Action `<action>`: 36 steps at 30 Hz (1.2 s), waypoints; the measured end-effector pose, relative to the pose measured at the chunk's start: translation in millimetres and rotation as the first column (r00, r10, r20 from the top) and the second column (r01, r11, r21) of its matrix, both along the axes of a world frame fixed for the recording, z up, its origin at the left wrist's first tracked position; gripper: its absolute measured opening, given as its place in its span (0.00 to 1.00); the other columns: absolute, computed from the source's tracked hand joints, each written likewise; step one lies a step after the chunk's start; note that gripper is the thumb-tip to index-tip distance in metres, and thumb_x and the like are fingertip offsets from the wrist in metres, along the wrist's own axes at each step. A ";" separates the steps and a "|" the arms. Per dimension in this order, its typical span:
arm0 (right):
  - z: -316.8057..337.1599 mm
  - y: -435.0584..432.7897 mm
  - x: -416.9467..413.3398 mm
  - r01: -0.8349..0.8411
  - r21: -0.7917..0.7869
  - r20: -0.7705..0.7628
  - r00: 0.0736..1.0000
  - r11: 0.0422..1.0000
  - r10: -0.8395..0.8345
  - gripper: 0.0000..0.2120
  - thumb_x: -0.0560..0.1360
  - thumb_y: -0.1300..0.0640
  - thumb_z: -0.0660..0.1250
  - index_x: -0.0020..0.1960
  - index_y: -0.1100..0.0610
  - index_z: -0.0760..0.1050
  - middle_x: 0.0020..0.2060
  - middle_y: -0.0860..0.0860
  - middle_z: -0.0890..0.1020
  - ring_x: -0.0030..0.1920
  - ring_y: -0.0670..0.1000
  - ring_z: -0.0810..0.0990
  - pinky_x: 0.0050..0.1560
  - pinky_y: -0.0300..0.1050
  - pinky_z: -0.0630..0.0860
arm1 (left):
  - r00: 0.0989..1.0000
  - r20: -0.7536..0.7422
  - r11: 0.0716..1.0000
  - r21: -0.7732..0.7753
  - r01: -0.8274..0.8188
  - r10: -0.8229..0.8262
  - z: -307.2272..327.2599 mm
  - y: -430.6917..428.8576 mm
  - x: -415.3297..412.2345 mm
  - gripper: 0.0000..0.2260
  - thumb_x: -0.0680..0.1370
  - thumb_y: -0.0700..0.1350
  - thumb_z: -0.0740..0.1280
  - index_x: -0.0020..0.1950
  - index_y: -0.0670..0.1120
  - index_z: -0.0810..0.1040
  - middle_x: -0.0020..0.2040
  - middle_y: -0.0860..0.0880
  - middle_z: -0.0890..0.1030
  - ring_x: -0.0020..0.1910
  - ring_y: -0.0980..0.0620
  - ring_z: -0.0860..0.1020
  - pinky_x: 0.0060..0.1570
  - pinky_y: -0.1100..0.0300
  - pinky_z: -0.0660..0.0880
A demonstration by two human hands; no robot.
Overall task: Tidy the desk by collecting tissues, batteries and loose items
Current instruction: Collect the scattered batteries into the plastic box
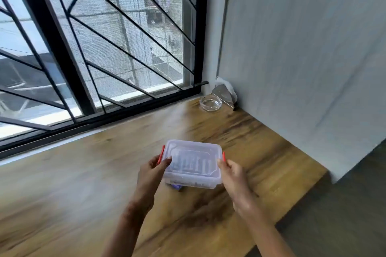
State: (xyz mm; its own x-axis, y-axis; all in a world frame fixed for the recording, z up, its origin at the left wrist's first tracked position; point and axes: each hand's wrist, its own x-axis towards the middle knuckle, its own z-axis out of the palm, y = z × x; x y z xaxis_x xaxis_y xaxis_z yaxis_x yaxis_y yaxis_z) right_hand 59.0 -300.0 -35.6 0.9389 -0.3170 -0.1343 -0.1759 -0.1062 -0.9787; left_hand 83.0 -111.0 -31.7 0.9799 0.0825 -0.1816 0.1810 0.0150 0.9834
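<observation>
A clear plastic box (193, 162) with a lid and red side clips is held above the wooden desk (83, 177). Through the lid I make out several batteries lying in a row. My left hand (152, 175) grips the box's left side, thumb on the lid near the red clip. My right hand (234, 175) grips the right side by the other clip. A small purple-and-dark thing (177, 187) shows just under the box's front left corner; what it is cannot be told.
A glass ashtray (210, 103) and a metal tissue holder (224, 96) with white tissue stand in the far right corner, by the grey wall. A barred window runs along the desk's far edge. The desk ends at the right, with dark floor below.
</observation>
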 end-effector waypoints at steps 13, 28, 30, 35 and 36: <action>-1.6 -131.7 87.0 0.168 0.052 0.013 0.986 0.984 -0.169 0.15 0.68 0.60 0.73 0.53 0.57 0.75 0.45 0.50 0.83 0.43 0.43 0.82 0.38 0.34 0.79 | 0.945 -0.040 0.945 0.023 0.325 -0.324 -1.9 -157.4 159.3 0.14 0.75 0.39 0.66 0.61 0.42 0.76 0.51 0.48 0.82 0.45 0.54 0.80 0.35 0.69 0.75; -37.5 -169.2 151.6 0.261 0.286 0.020 0.960 0.922 -0.278 0.32 0.61 0.71 0.76 0.61 0.62 0.67 0.53 0.54 0.79 0.50 0.47 0.80 0.44 0.31 0.78 | 0.948 -0.108 0.945 0.101 0.311 -0.301 -32.3 -230.2 255.2 0.19 0.74 0.36 0.66 0.65 0.43 0.73 0.59 0.44 0.79 0.58 0.47 0.77 0.61 0.51 0.74; -38.1 -169.3 154.2 0.271 0.288 0.009 0.958 0.919 -0.285 0.31 0.61 0.69 0.77 0.59 0.57 0.66 0.52 0.51 0.78 0.49 0.45 0.79 0.49 0.36 0.78 | 0.947 -0.102 0.944 0.106 0.314 -0.304 -33.4 -233.6 258.0 0.19 0.74 0.34 0.65 0.65 0.42 0.73 0.58 0.44 0.79 0.58 0.46 0.77 0.61 0.51 0.74; -42.5 -170.3 158.0 0.305 0.268 -0.001 0.949 0.914 -0.317 0.33 0.60 0.66 0.78 0.58 0.55 0.65 0.48 0.45 0.77 0.50 0.43 0.79 0.45 0.33 0.77 | 0.956 -0.071 0.949 0.114 0.293 -0.286 -35.6 -242.7 265.1 0.17 0.74 0.33 0.65 0.63 0.41 0.74 0.58 0.41 0.79 0.58 0.45 0.78 0.60 0.51 0.75; -42.9 -170.6 158.7 0.308 0.265 0.000 0.947 0.914 -0.320 0.33 0.60 0.65 0.78 0.59 0.56 0.65 0.48 0.45 0.77 0.49 0.41 0.78 0.44 0.31 0.78 | 0.958 -0.065 0.952 0.113 0.285 -0.279 -35.1 -245.2 266.1 0.17 0.74 0.33 0.65 0.63 0.40 0.74 0.58 0.41 0.79 0.58 0.45 0.78 0.60 0.51 0.75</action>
State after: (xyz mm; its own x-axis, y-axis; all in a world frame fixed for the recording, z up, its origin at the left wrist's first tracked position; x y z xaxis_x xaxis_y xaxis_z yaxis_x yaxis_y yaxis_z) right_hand 217.7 -470.5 -78.4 0.8031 -0.5562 -0.2136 -0.1167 0.2048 -0.9718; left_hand 349.0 -356.2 -66.8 0.9569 -0.1718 -0.2340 0.2071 -0.1609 0.9650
